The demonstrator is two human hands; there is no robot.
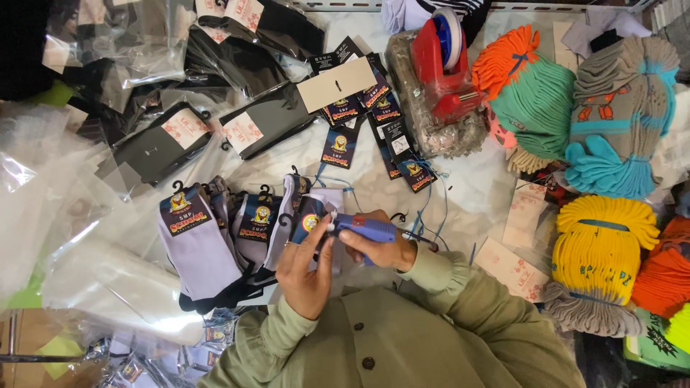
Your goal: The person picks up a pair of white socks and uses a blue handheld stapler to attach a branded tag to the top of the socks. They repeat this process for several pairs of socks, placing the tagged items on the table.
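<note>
Head cam, looking straight down at a packing table (474, 194) that's buried in clear plastic sheeting and stock. Landmark is the red tape dispenser (445, 65) up near the top middle, sitting on a clear bag of small bits.

Below and left of the dispenser, the right hand (381, 248) is closed around a blue tagging gun (366, 228), nozzle pointing left. The left hand (307, 269) is pinching a pair of pale socks with a dark header card (310, 219), fingers curled on it, right up against the gun's tip. Both sleeves are olive green.

Further left of that sits a row of finished lilac sock pairs (205, 241) with little black hooks on top. Directly left of the dispenser there's a loose fan of dark header cards (363, 115), and past those, black socks in clear bags (180, 136).

Right of the dispenser are bundles of kids' socks: an orange and green bundle (528, 82), a grey and teal bundle (622, 115), and lower down a yellow bundle (600, 251). Can't see any of the room beyond the table, just a bit of cardboard at the bottom left corner
</note>
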